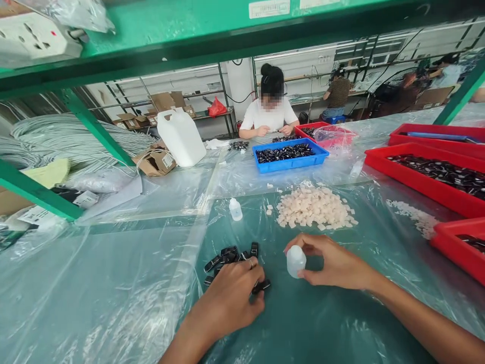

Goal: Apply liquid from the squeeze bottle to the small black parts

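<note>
Head view, looking down over the counter point(132, 288), left part of the work masked: the back of the left hand point(233, 296) covered some of the small black pieces point(227, 257), so I could not count them. Its fingers curled down among them, one wearing a ring, and a single black piece point(261, 286) lay by the fingertips and thumb; whether they pinched it or merely touched it, I could not tell. Both forearms were cut off by the bottom and right edges, as were the red trays point(417, 184) to the right. The right hand point(329, 260) was easier to read, its thumb and fingers pinching a small bottle point(296, 264) from the side, to the right of the black pieces and nearer than the heap of pale pieces point(316, 207). The bottle looked milky white and cloudy, with a rounded body and a narrower top; I could not make out any contents, or whether its base met the counter. The black pieces were glossy and oblong, jumbled at different angles. Farther back, a similar small bottle point(235, 210) stood upright, apart from both hands.
</note>
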Motion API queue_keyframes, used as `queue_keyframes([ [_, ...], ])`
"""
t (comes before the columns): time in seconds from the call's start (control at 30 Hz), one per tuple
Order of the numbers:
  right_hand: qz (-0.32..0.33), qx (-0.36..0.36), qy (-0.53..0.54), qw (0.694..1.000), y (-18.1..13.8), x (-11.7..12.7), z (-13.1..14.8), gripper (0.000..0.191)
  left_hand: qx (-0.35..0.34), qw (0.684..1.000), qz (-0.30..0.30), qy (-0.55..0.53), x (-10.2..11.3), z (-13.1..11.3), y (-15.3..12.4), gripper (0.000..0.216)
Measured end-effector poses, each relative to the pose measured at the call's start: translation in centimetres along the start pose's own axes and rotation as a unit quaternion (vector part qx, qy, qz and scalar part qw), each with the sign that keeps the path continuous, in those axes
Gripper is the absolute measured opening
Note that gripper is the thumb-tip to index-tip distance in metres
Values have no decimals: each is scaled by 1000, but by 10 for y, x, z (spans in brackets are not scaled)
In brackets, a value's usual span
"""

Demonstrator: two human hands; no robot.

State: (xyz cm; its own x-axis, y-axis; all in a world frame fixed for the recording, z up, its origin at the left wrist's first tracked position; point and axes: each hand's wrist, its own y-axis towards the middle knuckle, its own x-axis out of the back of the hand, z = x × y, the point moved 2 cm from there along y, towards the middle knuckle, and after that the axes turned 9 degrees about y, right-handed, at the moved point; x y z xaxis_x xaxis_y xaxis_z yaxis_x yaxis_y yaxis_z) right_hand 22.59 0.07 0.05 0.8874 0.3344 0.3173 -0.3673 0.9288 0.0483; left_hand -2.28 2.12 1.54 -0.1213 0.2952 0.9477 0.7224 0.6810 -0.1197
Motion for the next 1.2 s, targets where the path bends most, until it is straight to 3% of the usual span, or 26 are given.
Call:
queue_keyframes([
  [0.2,-46,19,-23,999,-9,-4,11,22,-17,979,-56,-193,-2,1,8,15],
  [0.37,-73,89,-52,992,-12,-9,20,32,-12,955,-128,-266,-9,4,5,21],
  [0.5,-109,169,-74,977,-16,-9,23,38,-30,942,-171,-288,-10,4,4,20],
  [0.63,-139,162,-119,970,-18,-7,24,51,-74,928,-205,-302,-8,3,7,18],
  [0.8,-131,182,-156,962,-24,-6,31,40,-103,920,-251,-281,-6,4,9,25],
  [0.9,-142,218,-216,941,-31,-7,35,41,-107,919,-274,-263,-6,3,9,28],
  [1.03,-182,257,-294,902,-44,-9,37,41,-109,921,-287,-241,-5,1,9,25],
  [1.2,-199,252,-313,894,-54,-13,32,44,-106,926,-293,-211,-4,-2,10,17],
])
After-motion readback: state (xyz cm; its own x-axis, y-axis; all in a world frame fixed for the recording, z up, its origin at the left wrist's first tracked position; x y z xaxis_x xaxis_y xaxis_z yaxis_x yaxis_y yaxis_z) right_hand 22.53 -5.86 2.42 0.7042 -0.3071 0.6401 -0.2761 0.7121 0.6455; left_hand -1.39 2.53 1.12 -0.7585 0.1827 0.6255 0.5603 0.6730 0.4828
